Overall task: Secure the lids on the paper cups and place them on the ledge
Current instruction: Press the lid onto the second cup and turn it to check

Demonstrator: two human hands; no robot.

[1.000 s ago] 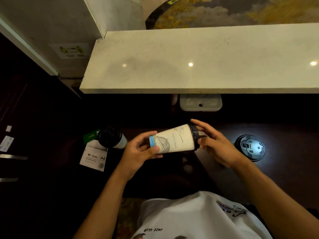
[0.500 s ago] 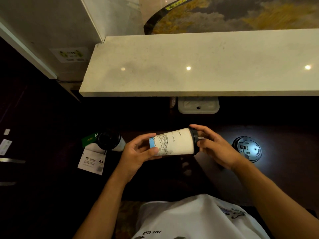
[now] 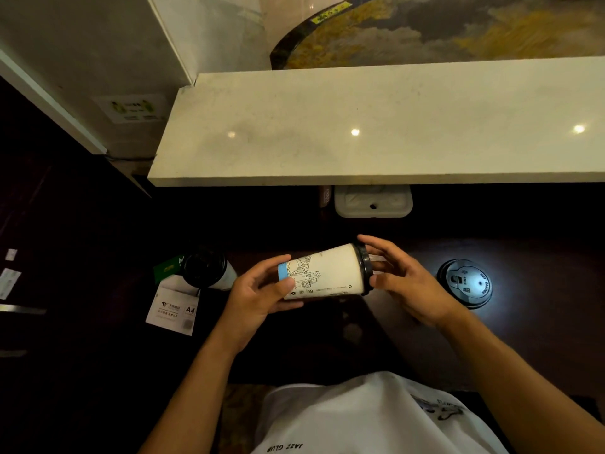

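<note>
We hold the paper cup (image 3: 324,273) sideways above the dark surface (image 3: 540,339). Left hand (image 3: 258,296) grips its base end. Right hand (image 3: 406,283) cups the black lid (image 3: 365,268) end, fingers curled around it. Spare lid (image 3: 465,284) lies right of the hands; ledge (image 3: 376,126) beyond.

The person wears a white short-sleeved T-shirt (image 3: 370,417) with dark printed lettering near its lower edge and a small dark graphic toward the right hand's (image 3: 415,286) side. Both forearms are bare, as is the left hand (image 3: 258,296).
</note>
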